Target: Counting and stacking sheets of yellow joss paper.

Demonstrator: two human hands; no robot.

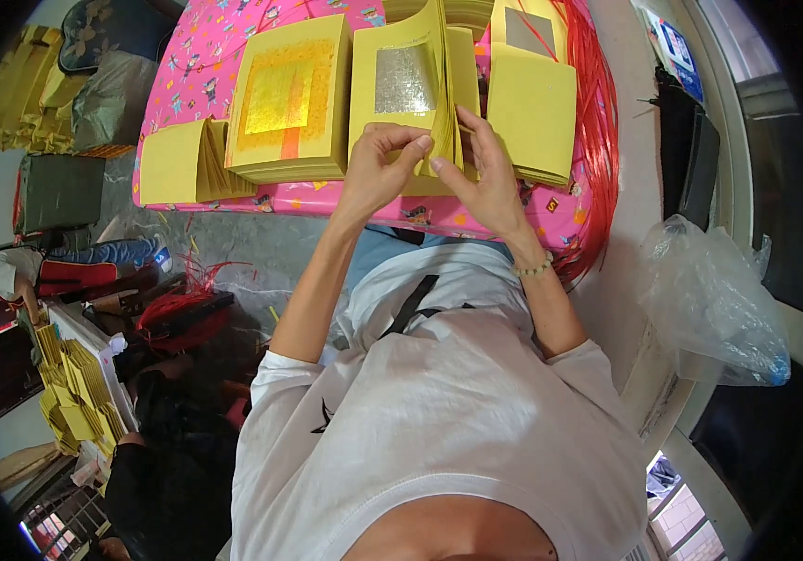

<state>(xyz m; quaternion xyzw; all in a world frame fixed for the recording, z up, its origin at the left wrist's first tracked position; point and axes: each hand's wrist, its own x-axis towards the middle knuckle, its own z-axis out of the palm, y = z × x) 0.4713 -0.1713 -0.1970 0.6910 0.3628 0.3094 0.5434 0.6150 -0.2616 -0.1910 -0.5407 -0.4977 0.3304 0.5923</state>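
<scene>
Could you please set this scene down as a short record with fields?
Surface: table with pink patterned cover
Left hand: thumb and fingertips together at the near edge of the silver-squared yellow paper stack
Right hand: by that stack's right side, beside raised sheets; exact grip unclear
Right wrist: beaded bracelet
Left of stack: gold-squared yellow paper stack
Far right of table: long red strips
Beyond table, right: clear plastic bag
</scene>
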